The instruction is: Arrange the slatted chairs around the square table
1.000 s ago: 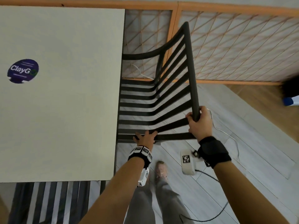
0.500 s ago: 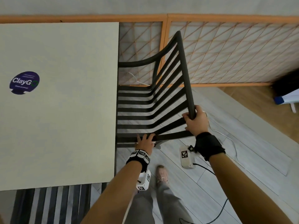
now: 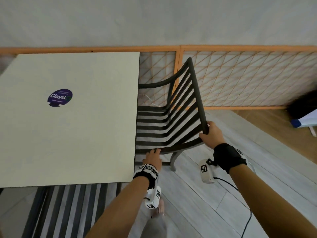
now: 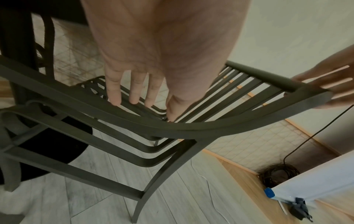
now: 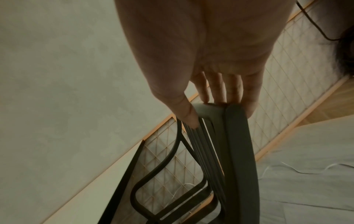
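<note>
A dark slatted chair stands at the right edge of the cream square table, the front of its seat tucked under the tabletop. My right hand grips the near top corner of the backrest, fingers curled over the rail and thumb on the slat side. My left hand lies with straight fingers over the chair's near side rail. A second slatted chair shows under the table's near edge.
An orange-framed lattice screen runs along the wall just behind the chair. Thin cables trail over the grey floorboards. A white and blue object and a black cable coil sit at the right.
The head view has tilted up, so more wall shows. Both hands keep their places on the chair, which stays against the table's right edge.
</note>
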Demonstrator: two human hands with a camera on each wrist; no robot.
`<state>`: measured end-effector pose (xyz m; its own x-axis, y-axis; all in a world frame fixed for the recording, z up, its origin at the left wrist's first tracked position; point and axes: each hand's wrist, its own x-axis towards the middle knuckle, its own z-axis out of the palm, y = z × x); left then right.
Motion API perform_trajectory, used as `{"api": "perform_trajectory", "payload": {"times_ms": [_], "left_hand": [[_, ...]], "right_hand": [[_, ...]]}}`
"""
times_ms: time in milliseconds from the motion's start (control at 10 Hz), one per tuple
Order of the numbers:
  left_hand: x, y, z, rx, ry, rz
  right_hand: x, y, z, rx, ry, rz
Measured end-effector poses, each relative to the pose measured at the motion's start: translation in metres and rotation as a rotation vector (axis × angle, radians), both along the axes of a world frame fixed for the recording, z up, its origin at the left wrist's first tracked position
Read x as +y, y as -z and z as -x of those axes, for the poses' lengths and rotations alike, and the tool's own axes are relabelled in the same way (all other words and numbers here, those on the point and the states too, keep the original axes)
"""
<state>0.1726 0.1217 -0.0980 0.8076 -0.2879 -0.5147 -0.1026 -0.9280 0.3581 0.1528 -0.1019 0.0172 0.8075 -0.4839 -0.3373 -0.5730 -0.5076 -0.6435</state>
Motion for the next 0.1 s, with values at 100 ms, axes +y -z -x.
{"api": "perform_trajectory", "payload": {"times_ms": [100], "left_hand": [[0.0184,-0.0032,0.0287,-0.020,-0.043,0.070]], "right_hand": [[-0.0015,-0.0130,0.0246,-0.062,-0.054,0.038]]}}
